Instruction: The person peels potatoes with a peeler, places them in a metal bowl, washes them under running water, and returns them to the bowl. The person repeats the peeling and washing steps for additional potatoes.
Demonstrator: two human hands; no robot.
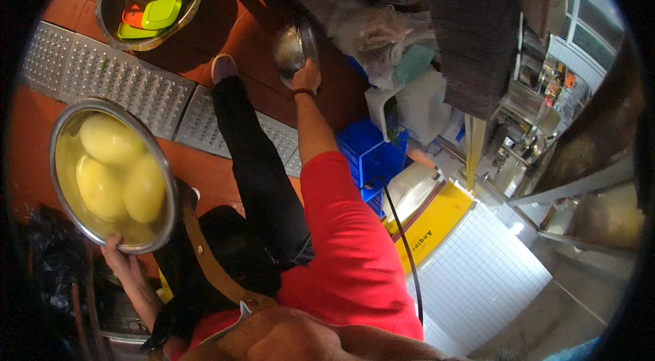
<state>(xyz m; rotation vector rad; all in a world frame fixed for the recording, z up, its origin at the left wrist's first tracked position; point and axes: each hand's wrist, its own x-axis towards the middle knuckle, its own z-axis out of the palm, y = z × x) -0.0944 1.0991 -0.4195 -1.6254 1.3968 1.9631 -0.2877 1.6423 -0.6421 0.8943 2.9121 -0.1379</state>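
Observation:
My left hand (123, 261) grips the near rim of a steel bowl (111, 110), which is tilted towards the camera. Three large, smooth, yellow oval pieces of produce (110, 139), like peeled potatoes, lie inside it. Farther from my body, my right hand (307, 77) reaches down and holds the edge of a shiny round metal bowl or lid (287, 51) low over the red tiled floor. Motion blur leaves its exact kind unclear. A dark red bead bracelet circles that wrist.
At the upper left, a wide metal basin (107, 38) holds green and orange plastic pieces and a long-handled metal utensil. A perforated metal drain cover (128, 84) crosses the floor. Right of my arm are a blue plastic crate (381, 161), plastic bags (373, 28) and a black cable (404, 243).

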